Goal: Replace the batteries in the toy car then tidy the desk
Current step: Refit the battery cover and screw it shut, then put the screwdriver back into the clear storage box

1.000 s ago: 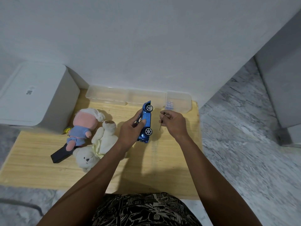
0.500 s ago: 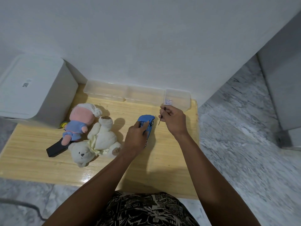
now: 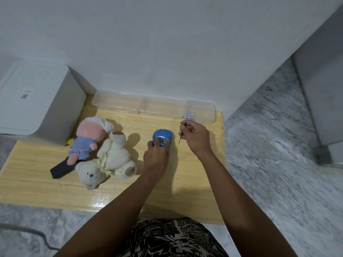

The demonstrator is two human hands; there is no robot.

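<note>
A blue toy car [image 3: 163,135] stands on its wheels on the wooden desk [image 3: 37,182], nose toward the wall. My left hand [image 3: 156,157] grips it from behind, fingers over its roof and sides. Just right of the car, my right hand [image 3: 195,138] pinches a thin dark screwdriver [image 3: 182,133] with its tip pointing down, clear of the car. A small pack of batteries [image 3: 190,115] sits in the right-hand clear box [image 3: 208,110] by the wall.
Two more clear boxes [image 3: 118,102] line the wall. A pink and blue plush doll [image 3: 87,138], a white teddy bear [image 3: 109,160] and a black remote-like bar [image 3: 60,169] lie left of the car. A white appliance [image 3: 37,101] stands at the desk's left end.
My left hand turned the car from its side, wheels showing, and set it upright on the desk. My right hand kept the screwdriver and hardly moved.
</note>
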